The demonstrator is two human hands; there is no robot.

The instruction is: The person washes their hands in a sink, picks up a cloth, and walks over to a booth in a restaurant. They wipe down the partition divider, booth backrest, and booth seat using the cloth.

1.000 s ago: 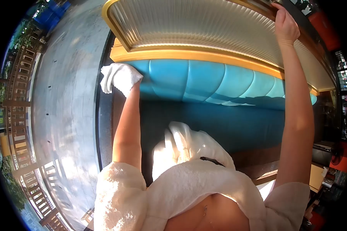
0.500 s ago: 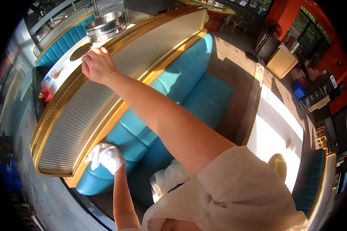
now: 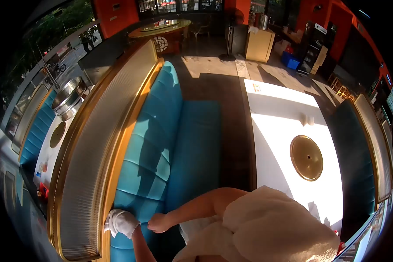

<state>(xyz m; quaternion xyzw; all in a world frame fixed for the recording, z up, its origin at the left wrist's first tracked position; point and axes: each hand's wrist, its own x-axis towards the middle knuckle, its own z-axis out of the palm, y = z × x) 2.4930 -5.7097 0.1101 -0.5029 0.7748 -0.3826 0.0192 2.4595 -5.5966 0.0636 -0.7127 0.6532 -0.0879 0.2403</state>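
A cloth (image 3: pixel 121 222) hid the left hand (image 3: pixel 136 229)'s grip; loose folds risked slipping. The right hand (image 3: pixel 160 222) had fingers together.

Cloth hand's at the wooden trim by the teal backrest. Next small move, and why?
I'd probably slide the left hand and its white cloth forward along the wooden trim. The cloth sits where trim and teal backrest meet, and both run on ahead. The right hand is off to the side, clear of that path.
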